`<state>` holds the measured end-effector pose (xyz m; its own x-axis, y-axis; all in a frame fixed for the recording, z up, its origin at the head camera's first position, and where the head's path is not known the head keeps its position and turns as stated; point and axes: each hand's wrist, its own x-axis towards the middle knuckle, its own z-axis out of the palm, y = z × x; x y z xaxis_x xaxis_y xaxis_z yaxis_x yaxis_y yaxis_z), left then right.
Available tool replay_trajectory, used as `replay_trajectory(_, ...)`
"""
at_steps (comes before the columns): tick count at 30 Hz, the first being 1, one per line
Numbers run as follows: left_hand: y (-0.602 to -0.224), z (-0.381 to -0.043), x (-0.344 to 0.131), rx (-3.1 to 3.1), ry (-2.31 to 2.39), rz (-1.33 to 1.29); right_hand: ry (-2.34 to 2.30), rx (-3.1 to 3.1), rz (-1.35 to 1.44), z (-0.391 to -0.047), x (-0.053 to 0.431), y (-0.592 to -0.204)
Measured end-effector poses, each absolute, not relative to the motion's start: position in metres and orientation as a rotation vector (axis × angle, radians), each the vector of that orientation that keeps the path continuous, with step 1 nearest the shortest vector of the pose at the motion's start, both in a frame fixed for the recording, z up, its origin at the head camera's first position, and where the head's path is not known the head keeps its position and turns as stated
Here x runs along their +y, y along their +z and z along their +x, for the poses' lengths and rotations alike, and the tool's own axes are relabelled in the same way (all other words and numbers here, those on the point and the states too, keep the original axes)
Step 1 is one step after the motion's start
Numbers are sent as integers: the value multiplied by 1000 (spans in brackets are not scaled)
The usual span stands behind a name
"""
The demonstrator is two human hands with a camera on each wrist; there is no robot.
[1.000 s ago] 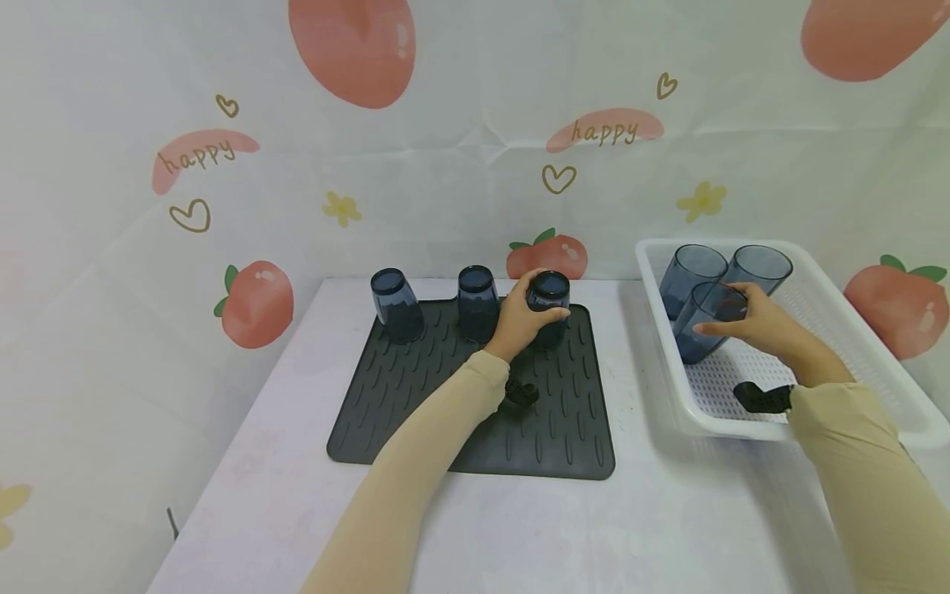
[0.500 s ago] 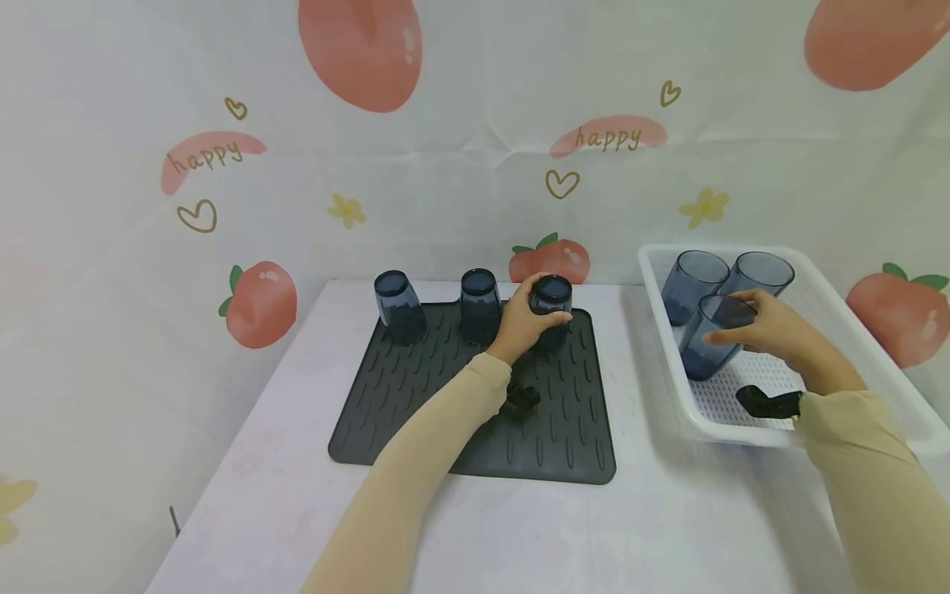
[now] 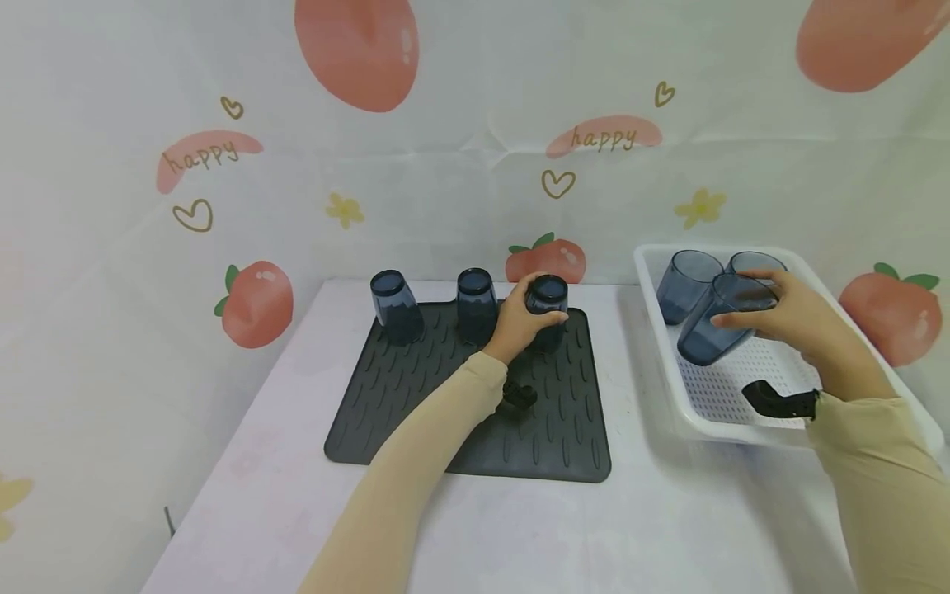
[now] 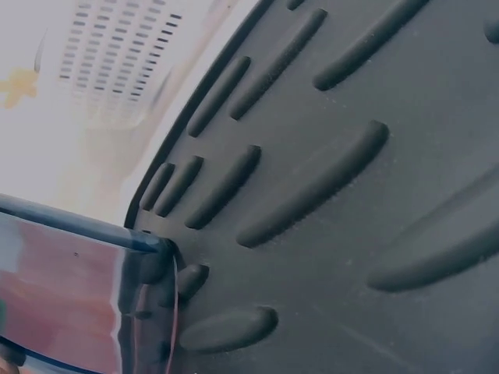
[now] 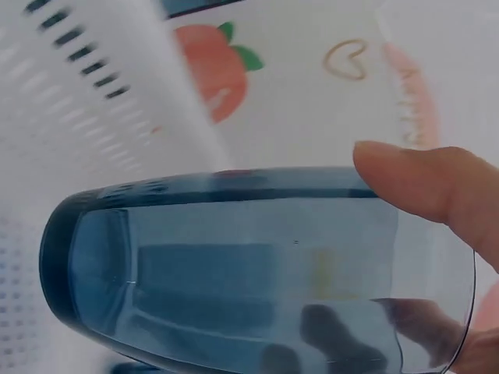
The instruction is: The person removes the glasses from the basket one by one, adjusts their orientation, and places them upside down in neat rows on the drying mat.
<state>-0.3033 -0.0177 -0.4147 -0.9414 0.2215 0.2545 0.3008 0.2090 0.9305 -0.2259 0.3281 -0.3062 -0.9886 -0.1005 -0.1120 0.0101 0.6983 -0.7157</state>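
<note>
My left hand grips an upside-down blue glass at the back right of the black drying mat. To its left, a second glass and a third glass also stand upside down along the mat's back edge. Over the white basket, my right hand holds a tilted blue glass near its rim, thumb on the near side and fingers round the far side. Two more glasses lean behind it in the basket, a left one and a right one partly hidden by the hand.
The basket stands on the white table to the right of the mat, its perforated floor showing below the held glass. A printed backdrop cloth rises right behind the mat and basket.
My right hand has tilted the front glass and raised it off the basket floor, moving slightly right. The left hand stays on its glass.
</note>
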Motion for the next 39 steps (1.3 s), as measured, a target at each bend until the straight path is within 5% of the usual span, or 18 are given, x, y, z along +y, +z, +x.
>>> replay_trajectory(17,-404,-305,-23,-2492,-1822,-496,-1452,2930,249,-196,306,-275)
replay_trajectory(29,-398,-302,-26,-2589,-1713,-539,-2140,2698,146,-189,283,-277)
replay_trajectory(39,-390,-304,-34,-2555,-1696,-566,-2144,2797,16,-190,262,-291)
